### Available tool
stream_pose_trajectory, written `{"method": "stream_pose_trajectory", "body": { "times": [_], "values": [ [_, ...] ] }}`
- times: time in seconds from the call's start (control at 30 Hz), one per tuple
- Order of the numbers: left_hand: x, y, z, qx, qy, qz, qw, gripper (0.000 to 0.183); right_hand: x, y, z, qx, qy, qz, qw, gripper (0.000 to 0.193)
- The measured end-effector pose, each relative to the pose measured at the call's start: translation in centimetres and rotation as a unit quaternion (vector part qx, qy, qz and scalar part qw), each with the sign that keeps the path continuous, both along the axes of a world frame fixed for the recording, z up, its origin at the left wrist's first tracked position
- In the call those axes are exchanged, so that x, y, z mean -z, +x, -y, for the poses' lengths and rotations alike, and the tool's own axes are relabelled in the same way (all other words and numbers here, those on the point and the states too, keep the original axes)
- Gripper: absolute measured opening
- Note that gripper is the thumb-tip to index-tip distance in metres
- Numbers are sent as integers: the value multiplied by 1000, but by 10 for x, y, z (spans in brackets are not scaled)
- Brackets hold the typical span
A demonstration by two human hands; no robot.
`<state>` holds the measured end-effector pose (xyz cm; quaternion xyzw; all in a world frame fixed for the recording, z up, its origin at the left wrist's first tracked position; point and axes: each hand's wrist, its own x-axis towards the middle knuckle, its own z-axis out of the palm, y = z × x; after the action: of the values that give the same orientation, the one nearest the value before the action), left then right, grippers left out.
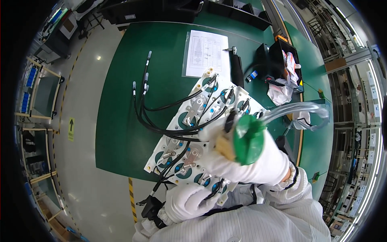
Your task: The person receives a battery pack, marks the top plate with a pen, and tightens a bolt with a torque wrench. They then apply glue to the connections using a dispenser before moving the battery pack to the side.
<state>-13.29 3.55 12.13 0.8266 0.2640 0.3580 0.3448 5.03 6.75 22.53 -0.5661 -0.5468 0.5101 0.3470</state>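
Observation:
A white plate [164, 146] with round cutouts, blue fittings and metal parts lies tilted at the table's near edge. Several black cables [177, 132] run across it, their capped ends reaching left over the table. My right hand [209, 155], white-gloved and partly blurred, is closed around a green hand tool [250, 139] above the plate's right half. A clear hose [296, 107] leads from that tool to the right. My left hand [187, 203], also gloved, has curled fingers at the plate's near edge, beside black cables; what they grip is hidden.
Behind the plate lie a printed sheet [207, 52] in a clear sleeve and a long black-handled tool [237, 70]. To the right stands a black bin [278, 56] with crumpled packaging. Black trays [238, 14] line the far edge of the green table [117, 121].

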Motion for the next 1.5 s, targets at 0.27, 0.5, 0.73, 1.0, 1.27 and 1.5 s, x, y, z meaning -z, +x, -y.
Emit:
{"method": "stream_pose_trajectory", "body": {
  "times": [0.27,0.5,0.73,1.0,1.27,1.5],
  "values": [
    [15,-8,17,-49,-9,38,998,26,10,-3,15,-77,139,60,985,14],
    [9,-5,13,-43,3,-1,999,38,5,-14,11,-117,41,63,990,25],
    [9,-8,19,-43,-79,3,996,34,10,-22,5,-124,68,77,987,22],
    [13,-8,16,-26,-22,-2,999,41,25,-28,0,-119,143,81,979,21],
    [13,-5,24,-107,61,-34,992,49,34,-29,0,-144,240,81,957,22],
    [4,-7,22,-84,53,-36,994,39,2,-38,-1,-220,93,288,927,30]
  ]
}}
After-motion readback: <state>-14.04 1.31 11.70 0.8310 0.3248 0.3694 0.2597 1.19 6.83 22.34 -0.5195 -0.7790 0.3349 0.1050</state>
